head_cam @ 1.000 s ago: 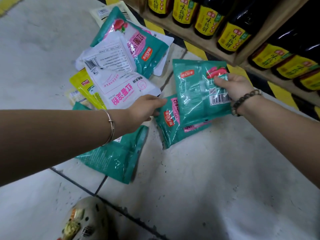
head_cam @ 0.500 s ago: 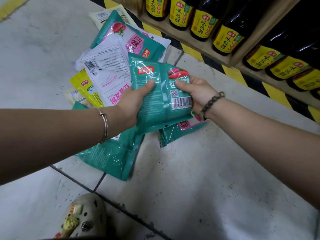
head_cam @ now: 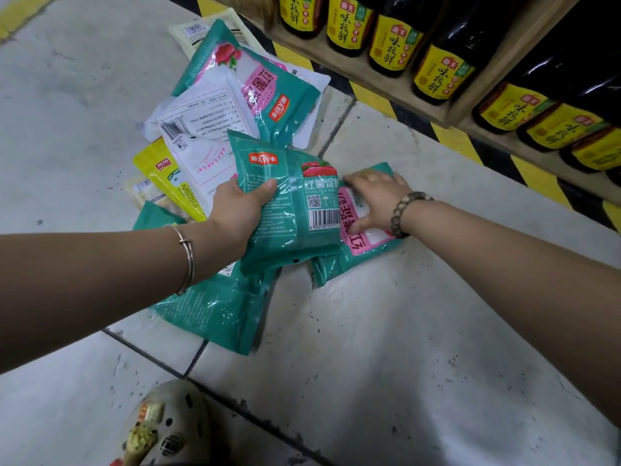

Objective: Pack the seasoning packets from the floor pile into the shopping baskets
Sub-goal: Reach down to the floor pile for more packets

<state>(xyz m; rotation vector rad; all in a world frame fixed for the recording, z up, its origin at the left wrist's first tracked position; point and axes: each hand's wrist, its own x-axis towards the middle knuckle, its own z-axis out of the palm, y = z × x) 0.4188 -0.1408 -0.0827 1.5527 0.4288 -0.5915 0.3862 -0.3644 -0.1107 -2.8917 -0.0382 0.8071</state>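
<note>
A pile of seasoning packets lies on the tiled floor. My left hand grips a teal packet by its left edge, barcode side up, just above the pile. My right hand rests with spread fingers on another teal and pink packet lying on the floor to the right. Further packets lie around: a teal one under my left forearm, a white one, a yellow one, and a teal and pink one farther back. No shopping basket is in view.
A low wooden shelf with dark soy sauce bottles runs along the top right, above a yellow and black floor stripe. My shoe shows at the bottom edge. Bare grey tiles lie to the left and at the lower right.
The teal packet passed from my right hand to my left hand. My right hand let go and dropped onto the teal and pink packet on the floor.
</note>
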